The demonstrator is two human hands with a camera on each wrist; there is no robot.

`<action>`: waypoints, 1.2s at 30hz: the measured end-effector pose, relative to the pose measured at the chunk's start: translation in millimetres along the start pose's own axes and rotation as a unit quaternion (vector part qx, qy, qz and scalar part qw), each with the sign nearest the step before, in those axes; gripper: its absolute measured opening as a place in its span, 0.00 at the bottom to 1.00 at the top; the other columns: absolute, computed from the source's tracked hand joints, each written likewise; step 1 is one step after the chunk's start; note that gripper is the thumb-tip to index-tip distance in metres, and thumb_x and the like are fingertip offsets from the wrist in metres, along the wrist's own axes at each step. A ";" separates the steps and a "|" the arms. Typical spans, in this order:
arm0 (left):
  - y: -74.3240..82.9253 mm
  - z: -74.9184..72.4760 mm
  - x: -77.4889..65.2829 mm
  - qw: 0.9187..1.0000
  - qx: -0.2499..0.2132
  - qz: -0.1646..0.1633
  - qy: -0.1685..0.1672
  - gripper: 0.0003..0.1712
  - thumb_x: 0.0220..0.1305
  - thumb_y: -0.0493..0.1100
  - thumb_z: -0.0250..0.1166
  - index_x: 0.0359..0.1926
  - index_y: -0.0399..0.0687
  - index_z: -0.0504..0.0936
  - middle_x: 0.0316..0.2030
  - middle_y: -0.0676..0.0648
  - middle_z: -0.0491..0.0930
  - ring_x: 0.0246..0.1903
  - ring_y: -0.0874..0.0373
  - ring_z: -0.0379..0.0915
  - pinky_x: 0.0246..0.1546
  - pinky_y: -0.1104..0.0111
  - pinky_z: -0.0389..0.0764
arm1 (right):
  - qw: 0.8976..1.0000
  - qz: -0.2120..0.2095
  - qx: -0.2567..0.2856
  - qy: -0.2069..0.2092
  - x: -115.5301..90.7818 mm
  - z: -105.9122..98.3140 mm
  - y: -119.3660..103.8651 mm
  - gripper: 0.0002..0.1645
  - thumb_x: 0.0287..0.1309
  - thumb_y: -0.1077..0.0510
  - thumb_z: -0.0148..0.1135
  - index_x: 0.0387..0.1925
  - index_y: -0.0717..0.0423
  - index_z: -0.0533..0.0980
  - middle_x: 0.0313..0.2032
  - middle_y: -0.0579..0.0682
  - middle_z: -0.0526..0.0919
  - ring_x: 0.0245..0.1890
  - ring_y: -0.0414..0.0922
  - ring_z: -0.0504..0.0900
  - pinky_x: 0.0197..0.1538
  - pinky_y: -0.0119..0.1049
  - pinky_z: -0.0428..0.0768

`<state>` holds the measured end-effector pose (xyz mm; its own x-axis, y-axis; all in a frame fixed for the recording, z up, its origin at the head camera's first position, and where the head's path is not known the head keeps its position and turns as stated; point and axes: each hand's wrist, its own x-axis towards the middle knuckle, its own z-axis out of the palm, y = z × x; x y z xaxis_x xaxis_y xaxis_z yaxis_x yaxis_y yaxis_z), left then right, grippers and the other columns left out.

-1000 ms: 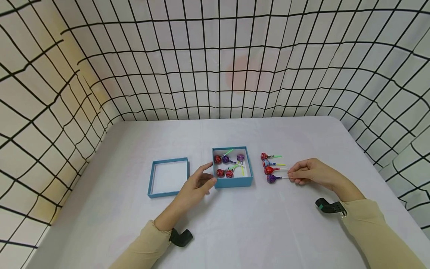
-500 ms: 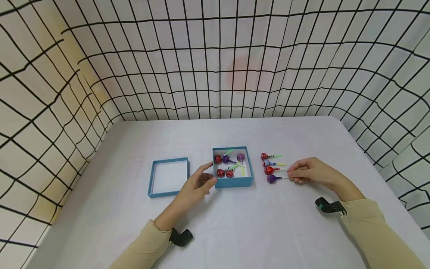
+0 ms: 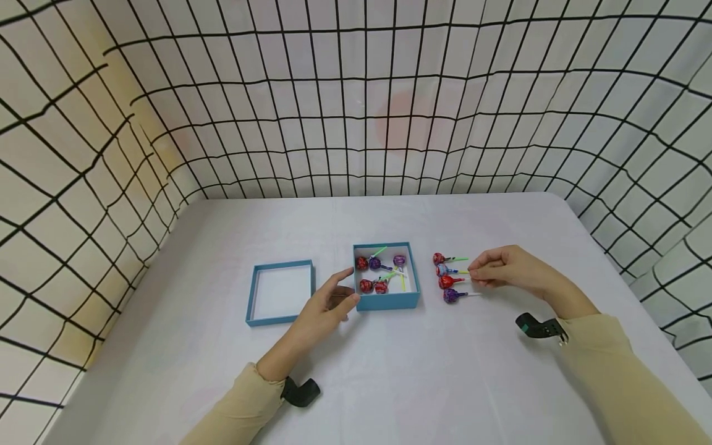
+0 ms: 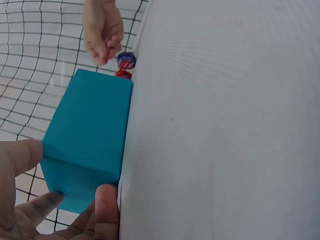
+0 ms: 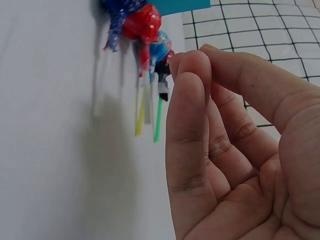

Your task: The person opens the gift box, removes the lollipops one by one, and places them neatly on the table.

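Observation:
A blue box (image 3: 387, 301) with its top off holds several wrapped lollipops (image 3: 381, 287). My left hand (image 3: 321, 312) rests its fingertips against the box's left side, fingers spread and not wrapped round it. In the left wrist view, these fingertips (image 4: 106, 202) touch the blue wall. To the right of the box lies a column of lollipops: red with a green stick (image 3: 439, 258), blue with a yellow stick (image 3: 442, 270), red with a white stick (image 3: 447, 282), and purple (image 3: 451, 296). My right hand (image 3: 508, 266) hovers at their stick ends, thumb and fingertips close together with nothing visible between them.
The blue box lid (image 3: 280, 321) lies upturned left of the box, on the white-covered table (image 3: 389, 383). A black wire grid (image 3: 364, 117) encloses the far side and both sides. Black cameras (image 3: 300, 393) are strapped at both wrists.
My right hand has let go of the purple lollipop's stick and moved slightly away and to the left, toward the sticks farther up the column. The left hand stays at the box.

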<state>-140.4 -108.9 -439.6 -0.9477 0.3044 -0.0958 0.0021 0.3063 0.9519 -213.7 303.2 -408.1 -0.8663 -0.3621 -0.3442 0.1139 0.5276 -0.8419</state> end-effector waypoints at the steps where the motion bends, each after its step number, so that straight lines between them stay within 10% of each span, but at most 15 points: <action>1: -0.3 0.3 0.3 1.000 -0.002 0.002 -0.001 0.34 0.73 0.51 0.61 0.76 0.61 0.61 0.58 0.41 0.78 0.47 0.51 0.80 0.44 0.62 0.84 | 1.000 -0.001 -0.003 0.000 0.9 0.2 -2.2 0.26 0.63 0.50 0.69 0.52 0.67 0.78 0.41 0.56 0.88 0.34 0.40 0.84 0.44 0.34 0.86; 36: 0.8 -0.1 0.6 1.000 -0.011 0.006 0.002 0.34 0.73 0.48 0.62 0.75 0.59 0.62 0.58 0.39 0.78 0.49 0.47 0.81 0.44 0.58 0.84 | 0.993 -0.069 -0.078 -0.055 52.6 31.5 -106.9 0.21 0.62 0.49 0.69 0.49 0.60 0.83 0.38 0.56 0.88 0.36 0.48 0.85 0.47 0.42 0.86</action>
<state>-141.0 -108.6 -438.9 -0.9491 0.3037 -0.0829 0.0070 0.2835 0.9589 -256.1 203.6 -349.3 -0.8096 -0.5157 -0.2804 -0.0866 0.5774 -0.8119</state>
